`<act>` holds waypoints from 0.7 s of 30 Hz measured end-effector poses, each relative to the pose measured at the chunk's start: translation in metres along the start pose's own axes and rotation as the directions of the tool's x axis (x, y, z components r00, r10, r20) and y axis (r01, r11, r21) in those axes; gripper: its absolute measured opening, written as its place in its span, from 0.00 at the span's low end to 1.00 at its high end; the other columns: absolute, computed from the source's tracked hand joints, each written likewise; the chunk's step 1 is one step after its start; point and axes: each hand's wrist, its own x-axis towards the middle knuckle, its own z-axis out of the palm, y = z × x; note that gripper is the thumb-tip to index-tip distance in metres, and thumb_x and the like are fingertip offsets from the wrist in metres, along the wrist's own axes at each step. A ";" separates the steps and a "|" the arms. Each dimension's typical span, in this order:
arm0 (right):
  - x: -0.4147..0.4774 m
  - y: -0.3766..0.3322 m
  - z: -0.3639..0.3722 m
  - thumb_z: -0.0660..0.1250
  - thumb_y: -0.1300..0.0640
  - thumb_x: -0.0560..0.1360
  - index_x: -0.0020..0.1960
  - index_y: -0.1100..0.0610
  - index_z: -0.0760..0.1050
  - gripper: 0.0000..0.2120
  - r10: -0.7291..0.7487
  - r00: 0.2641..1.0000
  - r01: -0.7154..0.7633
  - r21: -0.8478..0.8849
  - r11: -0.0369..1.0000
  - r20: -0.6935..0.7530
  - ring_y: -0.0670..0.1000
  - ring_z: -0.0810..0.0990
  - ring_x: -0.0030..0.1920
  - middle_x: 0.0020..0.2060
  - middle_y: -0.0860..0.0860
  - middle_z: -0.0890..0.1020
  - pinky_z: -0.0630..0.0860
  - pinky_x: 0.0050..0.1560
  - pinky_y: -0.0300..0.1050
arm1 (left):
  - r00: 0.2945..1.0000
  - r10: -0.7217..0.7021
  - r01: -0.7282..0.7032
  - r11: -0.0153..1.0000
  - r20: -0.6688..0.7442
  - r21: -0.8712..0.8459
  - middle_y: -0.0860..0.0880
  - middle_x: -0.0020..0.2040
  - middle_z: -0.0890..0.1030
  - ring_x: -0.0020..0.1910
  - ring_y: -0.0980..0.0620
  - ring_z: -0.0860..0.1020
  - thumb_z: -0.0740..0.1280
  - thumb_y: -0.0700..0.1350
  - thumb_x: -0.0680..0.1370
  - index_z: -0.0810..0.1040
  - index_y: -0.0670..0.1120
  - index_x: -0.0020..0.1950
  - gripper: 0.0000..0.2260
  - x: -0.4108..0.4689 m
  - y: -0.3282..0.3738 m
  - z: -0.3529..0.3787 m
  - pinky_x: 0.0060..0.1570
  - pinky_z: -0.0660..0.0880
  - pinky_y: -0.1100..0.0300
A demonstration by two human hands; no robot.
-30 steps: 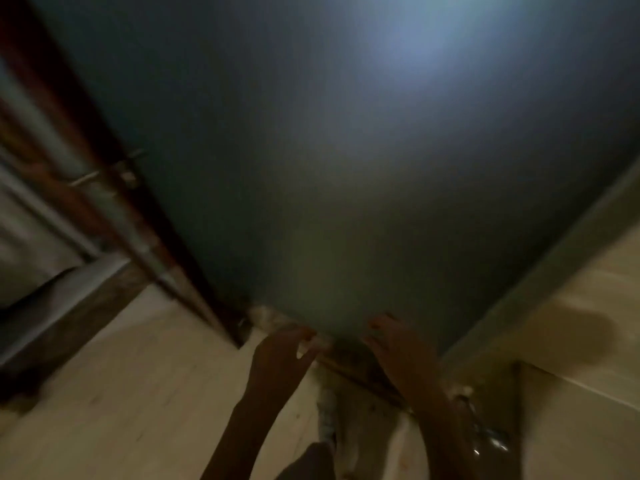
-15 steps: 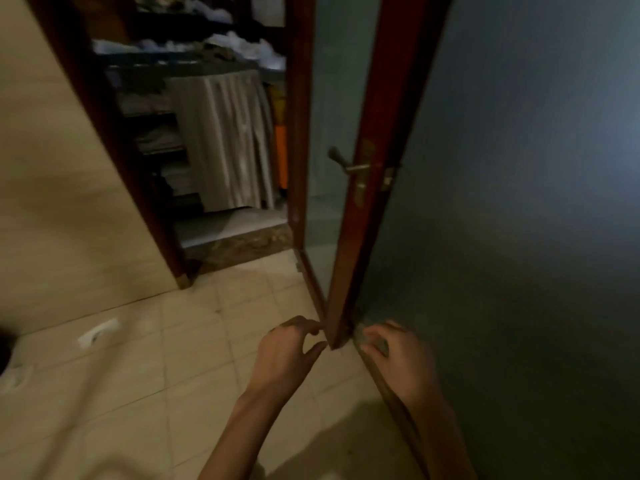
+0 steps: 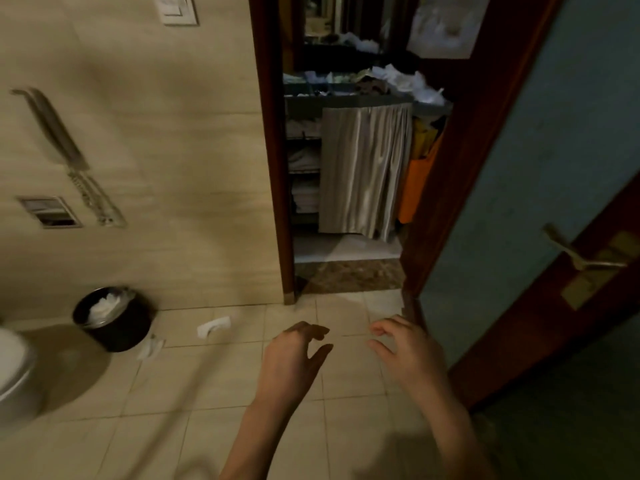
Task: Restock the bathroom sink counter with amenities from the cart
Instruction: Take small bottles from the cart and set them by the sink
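Hovering over the tiled floor [image 3: 194, 393], the left hand [image 3: 294, 358] and right hand [image 3: 408, 351] are held out side by side, a little apart, palms down; the fingers of both are loosely curled and grasp nothing. Past them stands the doorway, its dark wooden frame [image 3: 270, 150] on the left and the door [image 3: 540, 168] swung open on the right, with a metal handle [image 3: 585, 258] on its edge; the right hand is near the door's lower corner but not touching it. Beyond the threshold is the cart [image 3: 301, 102], well apart from both hands; a pale striped curtain [image 3: 363, 168] hangs over its front, folded white towels [image 3: 304, 195] lie on the shelves to the curtain's left, and its top tray holds a jumble of small items and crumpled white bags (too blurred to name). Something orange [image 3: 415, 188] hangs at the cart's right side. Against the left wall sits a black bin [image 3: 114, 320] with white paper in it; scraps of paper [image 3: 213, 326] lie on the floor beside it, and a toilet [image 3: 14, 368] shows at the left edge.
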 end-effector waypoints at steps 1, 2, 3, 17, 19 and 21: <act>0.009 -0.002 0.003 0.67 0.48 0.76 0.58 0.48 0.78 0.11 0.001 1.000 -0.001 0.006 1.000 -0.004 0.43 0.76 0.54 0.53 0.41 0.79 0.73 0.51 0.41 | 1.000 -0.009 0.009 1.000 -0.001 0.002 0.59 0.54 0.80 0.51 0.62 0.77 0.66 0.54 0.77 0.78 0.57 0.61 0.13 0.007 -0.007 0.000 0.46 0.70 0.70; 0.018 -0.004 0.005 0.67 0.48 0.76 0.57 0.47 0.78 0.11 0.003 1.000 -0.003 0.013 1.000 -0.006 0.43 0.76 0.54 0.52 0.40 0.79 0.74 0.51 0.41 | 1.000 -0.016 0.016 1.000 -0.001 -0.002 0.59 0.54 0.80 0.52 0.62 0.77 0.66 0.54 0.77 0.78 0.57 0.61 0.13 0.014 -0.012 0.000 0.46 0.69 0.70; 0.026 -0.003 0.007 0.67 0.48 0.76 0.57 0.47 0.78 0.11 0.006 1.000 -0.006 0.018 1.000 -0.005 0.42 0.76 0.53 0.52 0.40 0.79 0.74 0.51 0.41 | 1.000 -0.021 0.021 1.000 0.003 -0.004 0.60 0.54 0.80 0.52 0.62 0.77 0.66 0.54 0.78 0.78 0.57 0.62 0.13 0.023 -0.016 0.003 0.46 0.69 0.71; 0.226 0.032 0.011 0.67 0.48 0.76 0.58 0.46 0.77 0.11 -0.039 0.998 0.036 0.063 0.997 0.043 0.42 0.76 0.53 0.52 0.41 0.79 0.74 0.53 0.41 | 0.999 0.003 -0.003 1.000 0.039 0.012 0.59 0.54 0.80 0.52 0.61 0.77 0.67 0.53 0.77 0.78 0.56 0.61 0.13 0.221 -0.013 0.034 0.46 0.67 0.71; 0.269 0.042 -0.002 0.66 0.49 0.77 0.60 0.47 0.76 0.12 -0.025 0.999 0.021 0.081 0.996 0.042 0.43 0.76 0.54 0.54 0.42 0.79 0.73 0.54 0.40 | 0.999 0.017 -0.018 1.000 0.039 0.023 0.59 0.55 0.80 0.53 0.60 0.77 0.67 0.53 0.77 0.78 0.55 0.60 0.12 0.267 -0.002 0.034 0.47 0.68 0.70; 0.308 0.047 -0.017 0.66 0.49 0.77 0.62 0.47 0.76 0.13 -0.014 0.999 0.010 0.114 0.993 0.034 0.42 0.76 0.54 0.55 0.43 0.79 0.73 0.54 0.38 | 0.998 0.042 -0.044 0.998 0.037 0.045 0.58 0.54 0.81 0.52 0.59 0.79 0.67 0.53 0.77 0.80 0.55 0.58 0.11 0.310 0.007 0.033 0.46 0.70 0.69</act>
